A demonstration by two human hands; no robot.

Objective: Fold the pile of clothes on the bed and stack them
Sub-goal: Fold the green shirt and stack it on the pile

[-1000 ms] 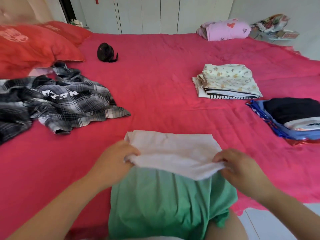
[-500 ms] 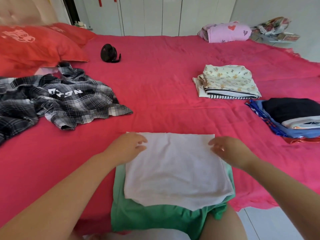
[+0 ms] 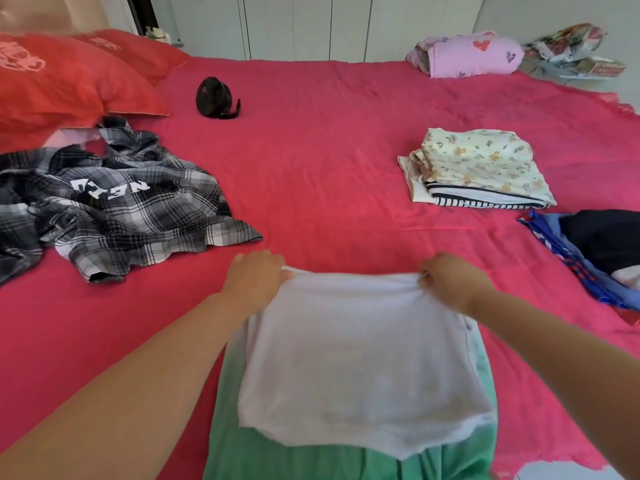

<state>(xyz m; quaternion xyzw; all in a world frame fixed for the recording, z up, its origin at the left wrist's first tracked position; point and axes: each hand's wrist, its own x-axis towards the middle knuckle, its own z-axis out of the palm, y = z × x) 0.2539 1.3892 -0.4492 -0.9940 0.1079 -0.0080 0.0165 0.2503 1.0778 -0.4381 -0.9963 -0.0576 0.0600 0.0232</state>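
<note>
As left hand [image 3: 254,277] and right hand [image 3: 450,282] pinch white cloth [image 3: 360,358], green garment [image 3: 242,452] beneath

Wrinkling at the fingers [image 3: 273,269], thin, matt white cloth [image 3: 360,358]; lying under it, nearer than the fingers, finely ribbed green fabric [image 3: 311,459]; spreading beyond the fingers, a creased, matt red bedcover [image 3: 329,168]; left of them, soft woven plaid cloth [image 3: 121,209].
</note>
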